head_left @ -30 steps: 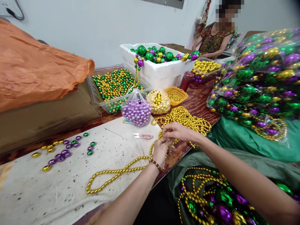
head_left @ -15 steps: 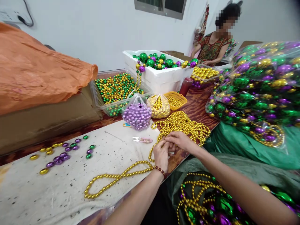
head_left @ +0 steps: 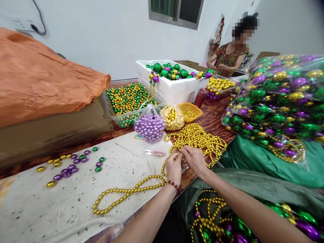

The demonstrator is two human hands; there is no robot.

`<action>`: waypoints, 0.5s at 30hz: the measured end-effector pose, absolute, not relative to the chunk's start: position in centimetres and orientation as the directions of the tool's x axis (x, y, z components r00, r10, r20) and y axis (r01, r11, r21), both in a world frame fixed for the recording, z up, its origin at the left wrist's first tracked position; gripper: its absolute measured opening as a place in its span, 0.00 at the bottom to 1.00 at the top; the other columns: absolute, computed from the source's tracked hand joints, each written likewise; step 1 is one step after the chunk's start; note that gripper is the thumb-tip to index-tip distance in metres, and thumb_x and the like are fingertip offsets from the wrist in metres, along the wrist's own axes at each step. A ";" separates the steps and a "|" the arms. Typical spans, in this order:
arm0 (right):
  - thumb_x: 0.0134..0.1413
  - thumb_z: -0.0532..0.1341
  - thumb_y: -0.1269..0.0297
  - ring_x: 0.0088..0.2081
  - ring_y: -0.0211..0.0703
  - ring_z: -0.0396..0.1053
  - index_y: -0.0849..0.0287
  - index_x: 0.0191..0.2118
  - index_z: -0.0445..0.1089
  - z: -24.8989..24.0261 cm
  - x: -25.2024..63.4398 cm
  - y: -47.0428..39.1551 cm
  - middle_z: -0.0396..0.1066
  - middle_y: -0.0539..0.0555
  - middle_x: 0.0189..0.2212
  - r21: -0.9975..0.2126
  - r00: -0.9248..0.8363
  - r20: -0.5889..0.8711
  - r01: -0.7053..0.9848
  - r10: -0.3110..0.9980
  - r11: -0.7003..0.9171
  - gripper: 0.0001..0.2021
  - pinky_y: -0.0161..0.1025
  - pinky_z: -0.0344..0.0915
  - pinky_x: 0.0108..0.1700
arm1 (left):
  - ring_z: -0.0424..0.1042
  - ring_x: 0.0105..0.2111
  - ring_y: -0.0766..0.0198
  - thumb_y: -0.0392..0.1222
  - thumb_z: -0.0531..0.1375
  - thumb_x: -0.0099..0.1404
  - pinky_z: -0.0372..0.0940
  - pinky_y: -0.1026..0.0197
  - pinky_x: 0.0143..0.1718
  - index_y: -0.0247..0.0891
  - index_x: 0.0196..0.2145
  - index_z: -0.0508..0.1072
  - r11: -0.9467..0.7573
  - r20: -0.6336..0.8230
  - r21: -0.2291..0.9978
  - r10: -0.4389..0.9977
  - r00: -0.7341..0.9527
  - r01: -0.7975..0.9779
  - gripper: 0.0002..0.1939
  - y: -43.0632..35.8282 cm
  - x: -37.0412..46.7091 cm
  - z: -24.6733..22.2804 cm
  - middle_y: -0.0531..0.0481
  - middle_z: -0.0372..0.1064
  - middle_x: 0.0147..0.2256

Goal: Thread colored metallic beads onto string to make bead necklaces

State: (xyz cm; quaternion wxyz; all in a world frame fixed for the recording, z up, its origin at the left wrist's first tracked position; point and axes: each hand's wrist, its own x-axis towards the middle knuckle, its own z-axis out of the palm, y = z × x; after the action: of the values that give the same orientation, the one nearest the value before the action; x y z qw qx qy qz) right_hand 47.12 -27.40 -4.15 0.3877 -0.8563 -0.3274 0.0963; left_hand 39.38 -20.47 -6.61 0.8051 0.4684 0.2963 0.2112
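My left hand (head_left: 174,170), a dark red bead bracelet at its wrist, is closed in a pinch at the mat's right edge. A gold bead string (head_left: 111,191) lies in a long twisted loop on the pale mat and runs up to this hand. Against its fingertips, my right hand (head_left: 194,161) is pinched too; what lies between those fingertips is too small to make out. Just beyond both hands spreads a heap of gold bead strings (head_left: 194,136). Pink-handled thread snips (head_left: 155,153) and a long needle (head_left: 124,147) rest on the mat, left of my hands.
Loose purple beads (head_left: 68,171), with gold and green ones, lie on the mat's left. Behind stand a bag of purple beads (head_left: 150,126), a yellow basket (head_left: 189,113) and a white foam box (head_left: 174,89). Bagged ornaments (head_left: 275,98) rise at right. A co-worker (head_left: 229,55) is at the back.
My right hand has tipped its wrist down and drawn its fingers in against the left fingertips. My left hand barely moves. The view has shifted slightly, and the co-worker's hands have come together.
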 end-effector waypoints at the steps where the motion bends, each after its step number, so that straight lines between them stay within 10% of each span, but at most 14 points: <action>1: 0.59 0.54 0.53 0.28 0.43 0.65 0.56 0.25 0.67 -4.2 47.1 -27.4 0.68 0.51 0.23 -0.718 0.768 0.105 0.498 0.631 -0.486 0.16 0.35 0.54 0.31 | 0.73 0.25 0.67 0.47 0.64 0.56 0.68 0.65 0.22 0.34 0.31 0.79 0.467 -0.277 0.883 0.616 0.738 -0.058 0.12 -20.4 39.3 -6.8 0.42 0.71 0.50; 7: 0.62 0.51 0.53 0.24 0.40 0.69 0.55 0.32 0.67 -3.9 47.9 -27.6 0.72 0.50 0.25 -0.785 0.793 0.102 0.435 0.601 -0.441 0.14 0.34 0.59 0.32 | 0.63 0.58 0.54 0.42 0.61 0.61 0.59 0.54 0.58 0.41 0.53 0.72 0.130 -0.073 0.991 0.741 0.668 -0.037 0.22 -20.2 37.9 -7.1 0.45 0.65 0.57; 15: 0.58 0.50 0.43 0.19 0.37 0.71 0.56 0.34 0.59 -0.5 50.6 -27.5 0.75 0.52 0.32 -0.970 0.879 0.059 0.162 0.474 -0.181 0.19 0.32 0.65 0.22 | 0.52 0.64 0.56 0.40 0.54 0.66 0.48 0.52 0.65 0.46 0.65 0.53 -0.229 0.135 0.973 0.614 0.778 0.011 0.31 -21.0 34.8 -5.7 0.49 0.50 0.65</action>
State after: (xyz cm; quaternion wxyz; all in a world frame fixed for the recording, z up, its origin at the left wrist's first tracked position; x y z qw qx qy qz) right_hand 50.59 -27.48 -0.49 0.6046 -0.7575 -0.2100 0.1288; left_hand 34.81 -20.96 -5.73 0.5839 0.7402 0.2112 0.2581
